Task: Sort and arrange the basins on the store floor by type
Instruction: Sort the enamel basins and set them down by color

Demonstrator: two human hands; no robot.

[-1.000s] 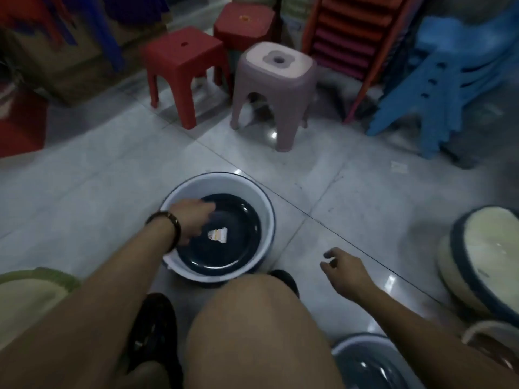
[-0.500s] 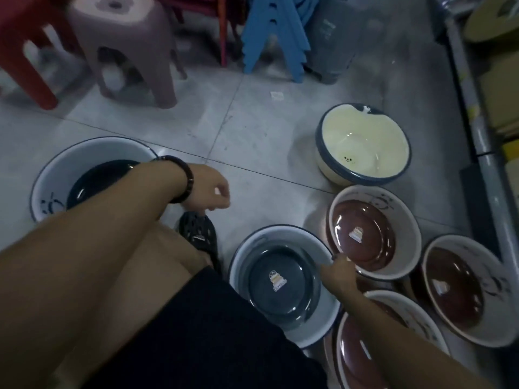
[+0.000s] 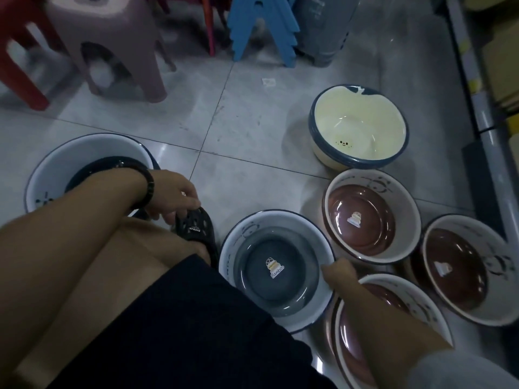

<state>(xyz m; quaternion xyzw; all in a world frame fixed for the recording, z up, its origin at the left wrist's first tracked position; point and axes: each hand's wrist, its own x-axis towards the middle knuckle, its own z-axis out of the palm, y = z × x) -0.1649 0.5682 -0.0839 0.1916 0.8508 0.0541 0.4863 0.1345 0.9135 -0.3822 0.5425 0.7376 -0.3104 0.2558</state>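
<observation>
A person crouches on the tiled store floor (image 3: pixel 247 113) among a spread of basins. The right hand (image 3: pixel 338 272) grips the right rim of a white basin with a grey bottom (image 3: pixel 276 269), fingers curled over the edge; a small sticker sits at the basin's centre and nothing else lies in it. The left hand (image 3: pixel 175 196) rests loosely curled above a black sandal (image 3: pixel 195 230), fingertips at or just over the toe — whether they pinch anything cannot be told. A dark bracelet (image 3: pixel 147 182) circles that wrist.

Behind the left forearm, at far left, stands a white basin with a dark blue bottom (image 3: pixel 84 164), well apart from the grey one. To the right of the gripped basin sit three white basins with brown bottoms: one just beyond the right hand (image 3: pixel 370 216), one at far right (image 3: pixel 467 269), and one under the right forearm (image 3: pixel 393 327) that appears nested on another. Past them stands a deeper cream basin with a blue rim (image 3: pixel 358 126), holding nothing, a small face printed inside.

Along the top edge are a mauve stool (image 3: pixel 112 37), a red stool (image 3: pixel 16 66) and stacked blue stools (image 3: pixel 264 26).
</observation>
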